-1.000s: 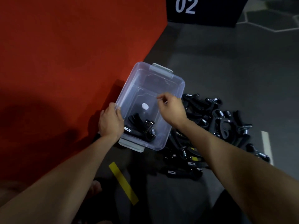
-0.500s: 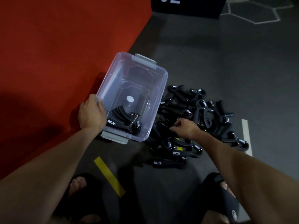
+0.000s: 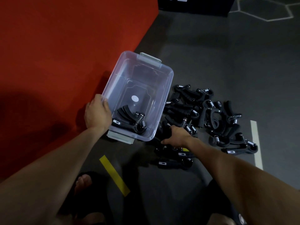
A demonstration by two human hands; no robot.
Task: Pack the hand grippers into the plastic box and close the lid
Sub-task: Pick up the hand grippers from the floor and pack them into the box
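Note:
A clear plastic box (image 3: 168,82) with grey latches stands open on the dark floor, tilted against the red mat. One black hand gripper (image 3: 129,121) lies in its near corner. My left hand (image 3: 97,114) grips the box's near left rim. Several black hand grippers (image 3: 211,116) lie in a heap on the floor to the right of the box. My right hand (image 3: 176,137) reaches down into the near left part of the heap, fingers curling round a black gripper handle (image 3: 163,129) beside the box. No lid is in view.
A red mat (image 3: 65,54) covers the floor on the left. A yellow tape strip (image 3: 114,175) lies near my foot, a white strip (image 3: 256,143) right of the heap. A black block (image 3: 194,4) with white digits stands at the far edge. My sandalled feet are at the bottom.
My right hand left the box, moved down and right to the heap, and now closes on a gripper handle. The view shifted; my left hand kept its hold on the box rim.

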